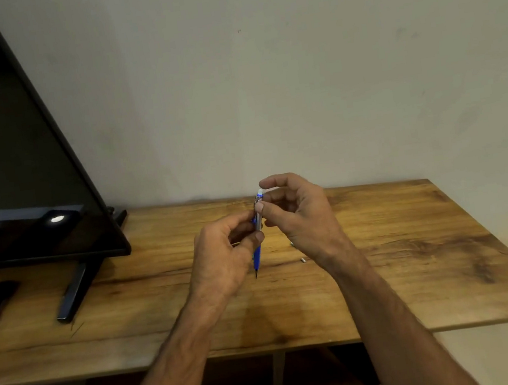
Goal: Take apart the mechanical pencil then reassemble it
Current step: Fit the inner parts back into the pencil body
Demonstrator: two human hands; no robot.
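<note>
1. Wall (263, 78), plain pale grey-green plaster, is filling the upper part of the view behind everything else.
2. Brown wood-grain table (417, 267) is spreading across the middle of the view, its far edge meeting the wall.
3. Black flat-panel screen (15, 159) is standing on the table's left end, leaning in the wide-angle view, with one dark stand foot (72, 293) resting on the wood.
4. Left hand (222, 258) is hovering above the table's centre, thumb and fingers curling closed around the middle of the pencil barrel.
5. Right hand (301, 215) is sitting just beside the left and slightly higher, its thumb and fingertips pinching the upper end of the same barrel, forefinger arching over the top.
6. Blue-and-silver mechanical pencil (258, 253) is being held nearly upright in the air between both hands, above the table and not touching it; its blue lower section and dark tip are pointing down below the left hand, while its white cap end (259, 191) is showing at the top by the right forefinger.
7. Small pale piece (303, 260) is lying on the wood just beside the right wrist; it is too small to identify.
</note>
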